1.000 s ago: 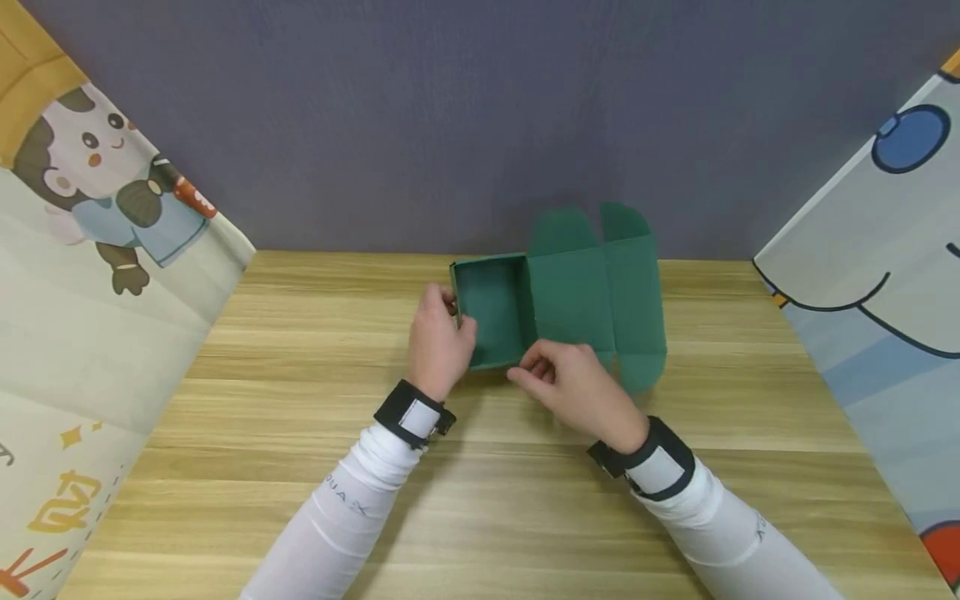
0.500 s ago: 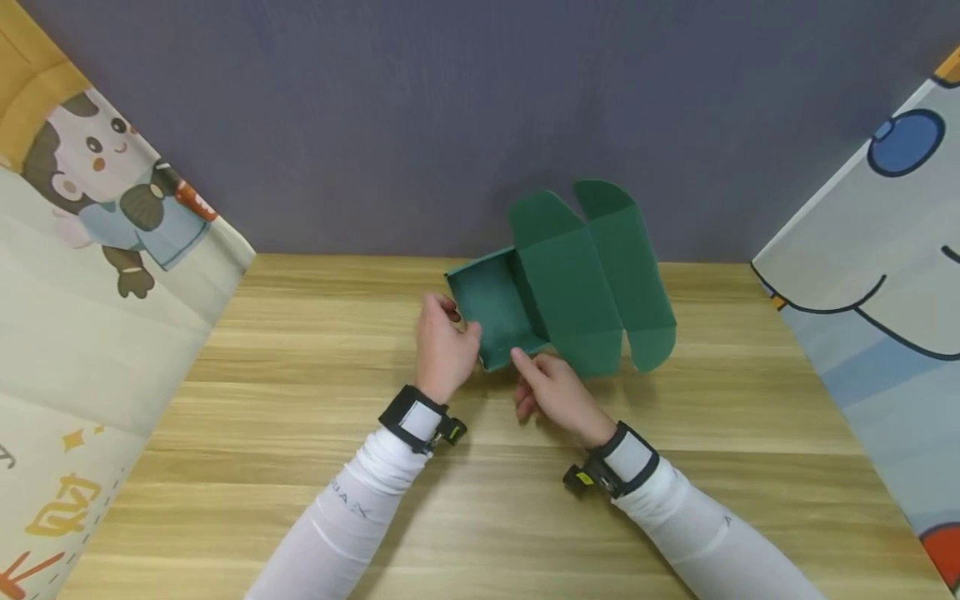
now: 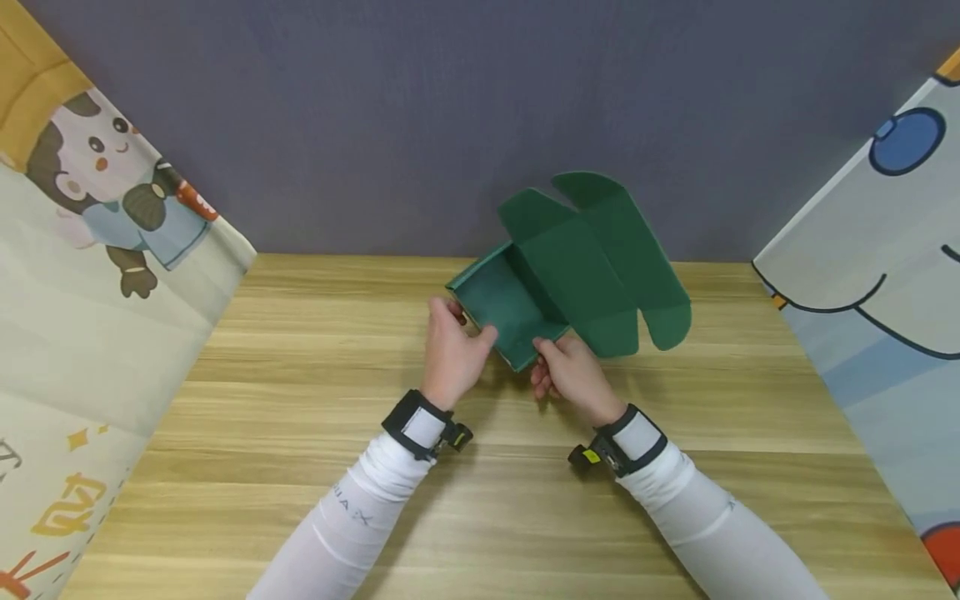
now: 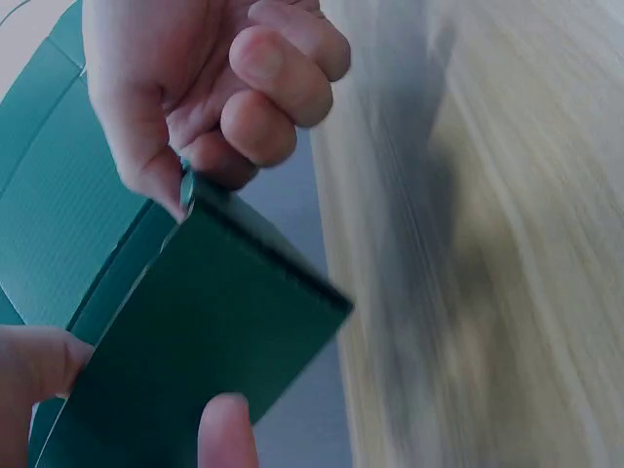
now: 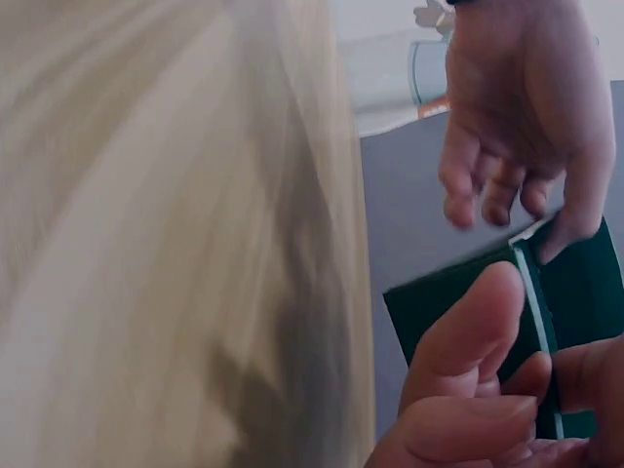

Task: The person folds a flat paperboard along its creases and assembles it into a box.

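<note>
A green cardboard box (image 3: 495, 296) is held tilted near the back of the table, its inside facing up. Its lid (image 3: 581, 262) stands open to the right, with rounded side flaps and a tuck flap (image 3: 637, 250) spread out. My left hand (image 3: 455, 354) pinches the left wall, thumb (image 4: 44, 366) over the rim and a fingertip (image 4: 226, 434) against the outside. At the near wall, my right hand (image 3: 573, 375) pinches the rim with its thumb on the inner side and curled fingers (image 5: 468, 327) outside. The wrist views show the box's plain outer wall (image 4: 185, 312) between both hands.
The wood-grain table (image 3: 300, 358) spreads around the box. Behind it rises a dark grey-blue wall (image 3: 390, 125), close to the lid's flaps. Cartoon-printed panels flank the table, one on the left (image 3: 112, 333) and one on the right (image 3: 862, 333).
The box has turned clockwise, its lid flaps swinging to the right and toward the wall. My right hand has shifted from the near corner to grip the near rim; the left keeps its hold.
</note>
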Demonstrator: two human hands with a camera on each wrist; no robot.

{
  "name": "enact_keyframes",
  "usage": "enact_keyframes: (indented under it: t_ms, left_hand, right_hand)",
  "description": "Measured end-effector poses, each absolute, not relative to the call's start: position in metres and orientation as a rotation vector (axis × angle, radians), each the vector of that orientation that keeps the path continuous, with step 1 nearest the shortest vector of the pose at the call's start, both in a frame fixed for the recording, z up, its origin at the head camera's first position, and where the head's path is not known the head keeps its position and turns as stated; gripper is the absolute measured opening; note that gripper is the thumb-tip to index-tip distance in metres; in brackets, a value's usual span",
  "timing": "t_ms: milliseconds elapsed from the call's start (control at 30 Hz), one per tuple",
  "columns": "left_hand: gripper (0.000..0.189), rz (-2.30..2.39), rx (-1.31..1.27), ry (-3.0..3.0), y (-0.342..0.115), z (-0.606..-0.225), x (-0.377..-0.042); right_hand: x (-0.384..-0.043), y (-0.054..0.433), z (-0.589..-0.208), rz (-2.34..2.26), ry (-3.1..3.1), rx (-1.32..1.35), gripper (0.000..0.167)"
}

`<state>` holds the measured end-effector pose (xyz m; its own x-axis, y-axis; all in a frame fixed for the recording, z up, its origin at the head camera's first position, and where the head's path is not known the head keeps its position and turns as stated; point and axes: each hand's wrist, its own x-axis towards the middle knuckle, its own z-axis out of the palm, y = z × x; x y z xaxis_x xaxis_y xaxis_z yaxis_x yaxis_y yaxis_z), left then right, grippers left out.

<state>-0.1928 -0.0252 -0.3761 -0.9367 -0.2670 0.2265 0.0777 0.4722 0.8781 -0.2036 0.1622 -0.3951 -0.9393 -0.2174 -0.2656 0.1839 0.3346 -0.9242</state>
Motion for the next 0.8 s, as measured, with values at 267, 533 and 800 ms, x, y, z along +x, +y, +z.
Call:
enact_keyframes:
  t_ms: [267,533,800]
  left_hand:
    - [0.06,-1.318,0.104,-2.322,-0.037,-0.368,-0.192]
    - [0.039,-1.433,0.022,-2.343,-0.052,-0.361,-0.197]
    - [0.033,-1.56,0.043,-2.478,-0.059,-0.369,-0.201]
  right_hand:
    - [-0.212,0.185,-0.387,-1.507,2.353,-0.065,0.043]
    - [-0.217,0.204,-0.378,-1.297,2.433,-0.149,0.042]
    - [-0.214,0.209,-0.369,-1.072,2.469,-0.25,0.042]
